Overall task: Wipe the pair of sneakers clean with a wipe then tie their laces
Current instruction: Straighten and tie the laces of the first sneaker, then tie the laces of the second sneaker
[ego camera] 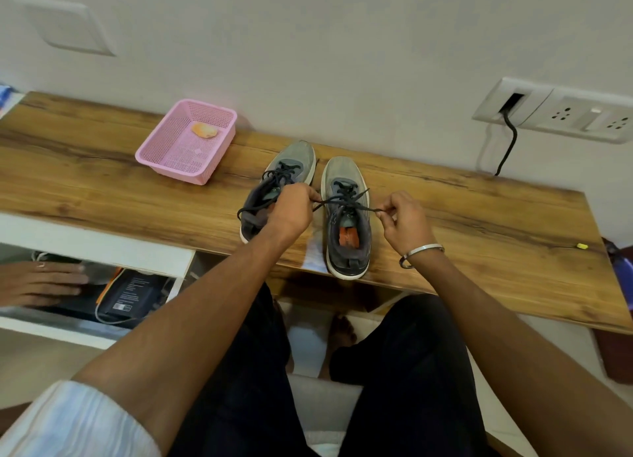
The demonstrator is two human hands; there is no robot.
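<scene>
Two grey sneakers stand side by side on the wooden table, toes toward the wall. The right sneaker has dark laces stretched sideways across its tongue. My left hand pinches one lace end, hovering over the heel of the left sneaker. My right hand pinches the other lace end to the right of the right sneaker. The left sneaker's laces lie loose, one looping off its left side. A crumpled orange wipe lies in the pink basket.
The pink mesh basket sits at the table's back left. The wooden table runs along the wall. Another person's hand rests over an open drawer at the lower left. A wall socket with a black cable is at the right.
</scene>
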